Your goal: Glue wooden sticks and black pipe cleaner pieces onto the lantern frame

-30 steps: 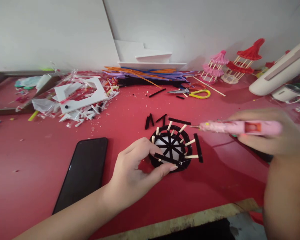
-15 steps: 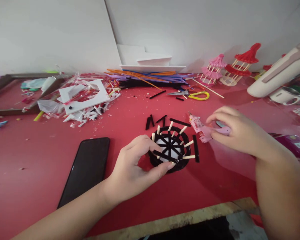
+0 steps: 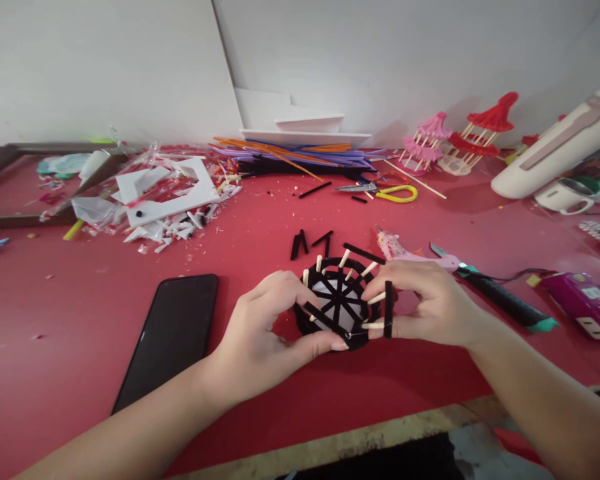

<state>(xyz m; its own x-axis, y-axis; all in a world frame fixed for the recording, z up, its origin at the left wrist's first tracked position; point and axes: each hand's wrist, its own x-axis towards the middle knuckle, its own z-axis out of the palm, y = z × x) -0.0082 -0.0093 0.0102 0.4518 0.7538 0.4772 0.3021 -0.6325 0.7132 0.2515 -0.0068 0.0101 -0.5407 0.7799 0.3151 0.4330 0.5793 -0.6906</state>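
A small round frame [image 3: 338, 300] of black fuzzy strips, with spoke-like strips over a white centre, has several pale wooden sticks rising from its rim. Between the thumb and forefinger of my left hand [image 3: 263, 333] is a short black pipe cleaner piece [image 3: 327, 320], at the frame's near left side, with a clear blob at its near end. My right hand [image 3: 433, 303] grips the frame's right side, its fingers around the sticks there; the fingertips are partly hidden. A black strip [image 3: 389, 310] joins two sticks by this hand. Behind it lies a pink glue gun [image 3: 393, 247], partly covered.
Short black pieces [image 3: 300, 243] lie behind the frame. Yellow-handled scissors [image 3: 397, 193] and a pipe cleaner bundle [image 3: 300, 157] are farther back. A phone [image 3: 170, 340] lies left, a utility knife [image 3: 510, 297] and purple power strip [image 3: 580, 307] right. White scraps [image 3: 170, 193] sit back left.
My right hand has let go of the pink glue gun and moved left and nearer, onto the frame's right side. The utility knife now shows. My left hand has stayed nearly in place.
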